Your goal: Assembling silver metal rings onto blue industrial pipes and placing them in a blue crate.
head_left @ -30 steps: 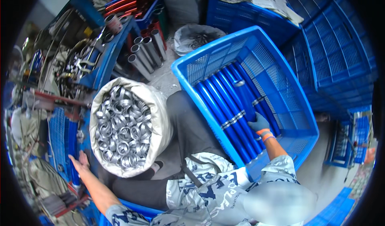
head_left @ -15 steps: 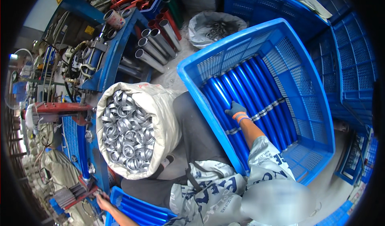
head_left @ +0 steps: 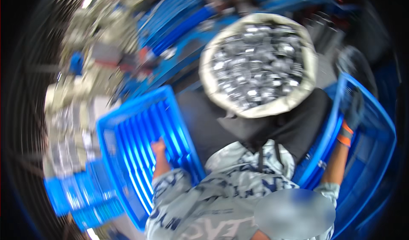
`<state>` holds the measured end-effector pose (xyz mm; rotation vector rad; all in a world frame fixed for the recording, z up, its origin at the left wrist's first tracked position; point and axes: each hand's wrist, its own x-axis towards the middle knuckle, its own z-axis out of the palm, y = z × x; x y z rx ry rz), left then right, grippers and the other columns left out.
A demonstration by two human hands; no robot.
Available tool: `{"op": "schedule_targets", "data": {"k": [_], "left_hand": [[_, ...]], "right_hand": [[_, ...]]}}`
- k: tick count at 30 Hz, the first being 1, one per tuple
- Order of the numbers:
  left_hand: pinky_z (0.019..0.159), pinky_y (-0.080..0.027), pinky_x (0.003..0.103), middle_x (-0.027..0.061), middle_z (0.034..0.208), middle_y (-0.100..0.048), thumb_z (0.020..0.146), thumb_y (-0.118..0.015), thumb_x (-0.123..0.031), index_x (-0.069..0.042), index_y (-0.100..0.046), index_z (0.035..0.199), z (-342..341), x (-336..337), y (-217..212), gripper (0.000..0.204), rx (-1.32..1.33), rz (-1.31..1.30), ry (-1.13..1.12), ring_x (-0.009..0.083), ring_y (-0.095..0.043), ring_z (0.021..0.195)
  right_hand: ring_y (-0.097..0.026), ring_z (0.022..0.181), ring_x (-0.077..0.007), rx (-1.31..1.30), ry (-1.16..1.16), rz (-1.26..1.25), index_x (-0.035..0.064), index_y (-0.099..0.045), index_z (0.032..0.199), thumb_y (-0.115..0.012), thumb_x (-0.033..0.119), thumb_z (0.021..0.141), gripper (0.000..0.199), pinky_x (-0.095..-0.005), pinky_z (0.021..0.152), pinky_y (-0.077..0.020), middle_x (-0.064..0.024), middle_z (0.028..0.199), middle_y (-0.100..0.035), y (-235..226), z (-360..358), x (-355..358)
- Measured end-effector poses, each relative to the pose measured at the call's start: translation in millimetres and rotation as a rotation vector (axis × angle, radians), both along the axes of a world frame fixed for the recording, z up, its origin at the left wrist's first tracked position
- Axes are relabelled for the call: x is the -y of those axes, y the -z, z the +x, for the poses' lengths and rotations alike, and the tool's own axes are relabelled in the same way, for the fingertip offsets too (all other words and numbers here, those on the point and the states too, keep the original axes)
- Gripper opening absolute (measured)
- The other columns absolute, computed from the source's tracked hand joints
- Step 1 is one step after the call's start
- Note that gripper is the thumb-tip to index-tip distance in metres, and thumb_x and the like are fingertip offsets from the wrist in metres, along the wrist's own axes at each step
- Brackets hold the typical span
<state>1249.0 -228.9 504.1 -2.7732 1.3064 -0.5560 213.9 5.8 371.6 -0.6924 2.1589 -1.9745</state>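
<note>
My bare left hand (head_left: 159,151) is over the left blue plastic crate (head_left: 103,134), which holds a row of shiny blue tubes (head_left: 135,154). It touches or hovers just above the tubes; blur hides which, and its fingers are smeared. My right hand (head_left: 352,110), in a dark glove with an orange cuff, reaches into the right blue crate (head_left: 379,148) near its far end. Blue tubes (head_left: 320,165) lie along that crate's near side. Whether the gloved fingers grip a tube cannot be made out.
Between my knees stands a pale sack (head_left: 206,69) full of silvery metal rings (head_left: 260,65). Beyond it, on the left, is a blue machine bench (head_left: 187,54) with a blue tube (head_left: 183,30) on it. More blue crates (head_left: 81,191) stand at the lower left.
My view has swung to the left, blurring the picture. My left hand has left the machine's end and is over the left crate. My right hand is now at the right crate's far end.
</note>
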Motion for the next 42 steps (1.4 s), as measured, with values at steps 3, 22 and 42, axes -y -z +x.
{"op": "schedule_targets", "data": {"k": [3,22,42], "left_hand": [[0.129,-0.042,0.049,0.0371,0.162,-0.053,0.093,-0.077,-0.069,0.011,-0.045,0.163,-46,-20,87,0.111,-0.517,0.185,-0.045,0.048,-0.052,0.154],[0.114,-0.056,0.054,0.0236,0.149,-0.065,0.075,-0.093,-0.049,-0.003,-0.061,0.151,-64,-4,45,0.094,-0.689,0.094,-0.22,0.0419,-0.065,0.139],[0.088,-0.061,0.048,0.0153,0.108,-0.074,0.071,-0.086,-0.013,-0.008,-0.072,0.129,-375,20,-166,0.06,-0.681,0.054,1.331,0.0405,-0.075,0.099]], "right_hand": [[-0.071,0.131,-0.0257,-0.079,-0.217,-0.235,-0.0079,-0.067,0.148,-0.055,0.003,0.116,0.036,-0.0375,0.117,-0.0536,-0.0197,0.144,-0.074,-121,69,56],[-0.077,0.108,-0.038,-0.81,-1.273,0.539,0.0068,-0.067,0.149,-0.093,0.027,0.079,0.077,-0.0515,0.098,-0.0572,-0.0156,0.121,-0.079,-165,284,195],[-0.075,0.108,-0.0196,0.977,-0.963,-0.237,0.0087,-0.069,0.106,-0.078,0.018,0.105,0.014,-0.043,0.103,-0.0636,-0.006,0.112,-0.077,-184,272,158]]}}
